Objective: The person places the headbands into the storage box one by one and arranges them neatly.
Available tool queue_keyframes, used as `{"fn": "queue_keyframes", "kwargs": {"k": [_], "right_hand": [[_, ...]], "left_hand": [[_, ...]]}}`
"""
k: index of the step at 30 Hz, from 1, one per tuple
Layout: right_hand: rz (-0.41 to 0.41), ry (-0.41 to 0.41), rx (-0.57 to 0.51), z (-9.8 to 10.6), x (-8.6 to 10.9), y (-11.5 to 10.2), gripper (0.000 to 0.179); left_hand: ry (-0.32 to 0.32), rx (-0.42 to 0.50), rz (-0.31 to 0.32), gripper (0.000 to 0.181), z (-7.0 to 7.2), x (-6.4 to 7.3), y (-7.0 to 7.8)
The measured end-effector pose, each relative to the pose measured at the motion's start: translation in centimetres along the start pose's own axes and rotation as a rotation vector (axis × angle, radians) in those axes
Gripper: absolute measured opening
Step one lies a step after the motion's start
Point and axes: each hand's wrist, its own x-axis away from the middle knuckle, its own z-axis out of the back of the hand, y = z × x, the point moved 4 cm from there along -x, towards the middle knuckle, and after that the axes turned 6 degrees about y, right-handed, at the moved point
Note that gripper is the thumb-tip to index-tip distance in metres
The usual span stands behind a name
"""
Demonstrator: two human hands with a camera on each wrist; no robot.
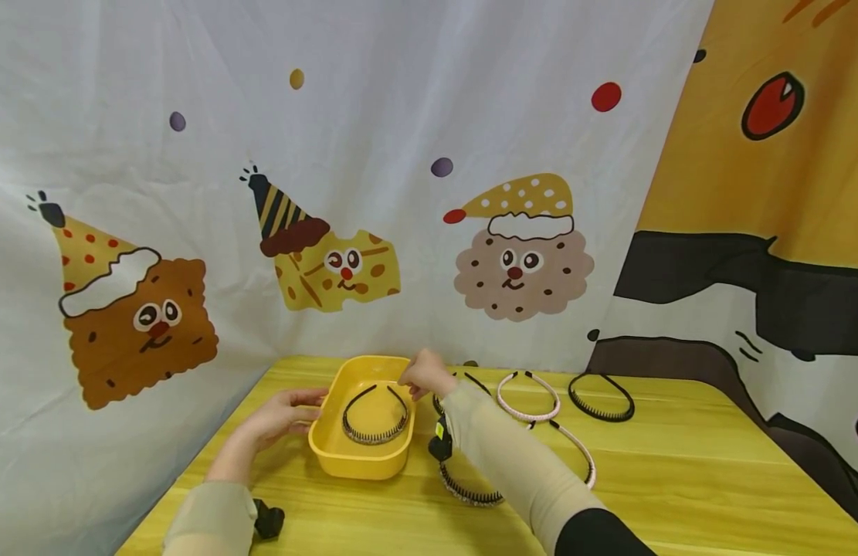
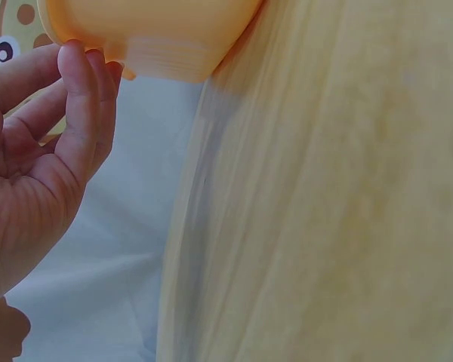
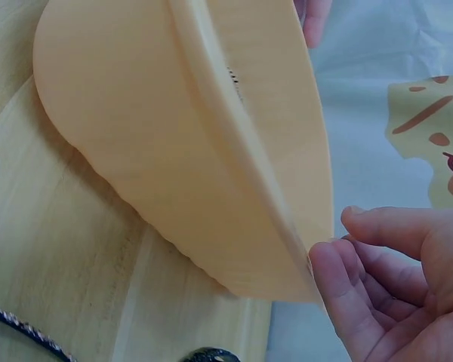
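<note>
A yellow plastic basin [image 1: 364, 466] stands on the table, with a dark toothed headband [image 1: 375, 439] lying inside. Beside its left wall is my left hand [image 1: 284, 417], fingers loosely bent; in the left wrist view the fingertips [image 2: 74, 56] touch the basin just under the rim. My right hand [image 1: 425, 372] is at the far right corner. In the right wrist view, bent fingers [image 3: 334, 275] meet the rim there, while the thumb and fingertips stand slightly apart. No headband shows in either hand.
Right of the basin lie several headbands: a pink one [image 1: 555, 409], a black one [image 1: 612, 418], another pink one [image 1: 587, 455] and a dark toothed one [image 1: 470, 497]. My right forearm covers part of these. A printed curtain [image 1: 415, 324] hangs behind the wooden table [image 1: 707, 479].
</note>
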Motion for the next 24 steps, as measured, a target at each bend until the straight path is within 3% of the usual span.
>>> {"fn": "queue_keyframes", "kwargs": {"k": [13, 24], "right_hand": [[0.038, -0.051, -0.077, 2.7, 0.5, 0.2, 0.014], [0.029, -0.077, -0.082, 5.6, 1.1, 2.0, 0.022]], "left_hand": [[0.006, -0.01, -0.007, 0.057, 0.0, 0.1, 0.2], [-0.019, 0.0, -0.011, 0.059, 0.1, -0.1, 0.1]]}}
